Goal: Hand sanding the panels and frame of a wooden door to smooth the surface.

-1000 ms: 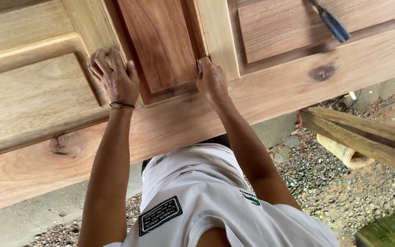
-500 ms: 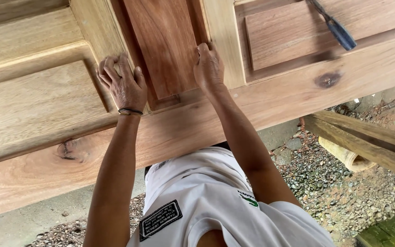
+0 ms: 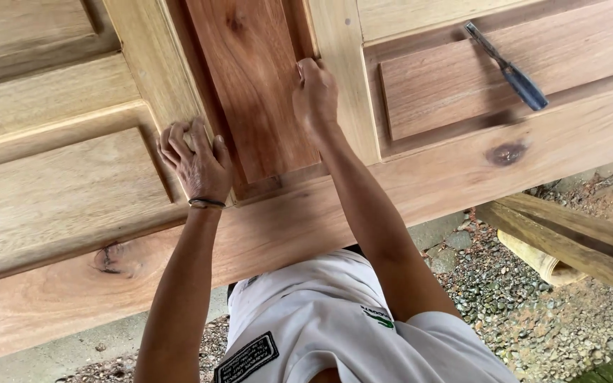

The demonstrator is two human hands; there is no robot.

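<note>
We've got a big panelled wooden door [image 3: 406, 184] lying flat in front of us, pale frame with darker reddish panels set in. Our left hand [image 3: 196, 163] sits on the pale upright stile [image 3: 152, 67] just left of the tall reddish middle panel [image 3: 250, 85], fingers [image 3: 176, 139] curled and bunched together, pressing down on the wood; there's a dark band on that wrist. Our right hand [image 3: 315, 93] is further up, on the groove between that middle panel and the pale stile on its right, fingers pressed together against the panel's edge. Can't tell if they pinch anything small there. A chisel with a blue handle [image 3: 512, 71] lies on the reddish panel off to the right, well apart from both hands. Below the door's edge there's gravel ground [image 3: 533, 312] and a couple of rough timbers [image 3: 576, 234]
</note>
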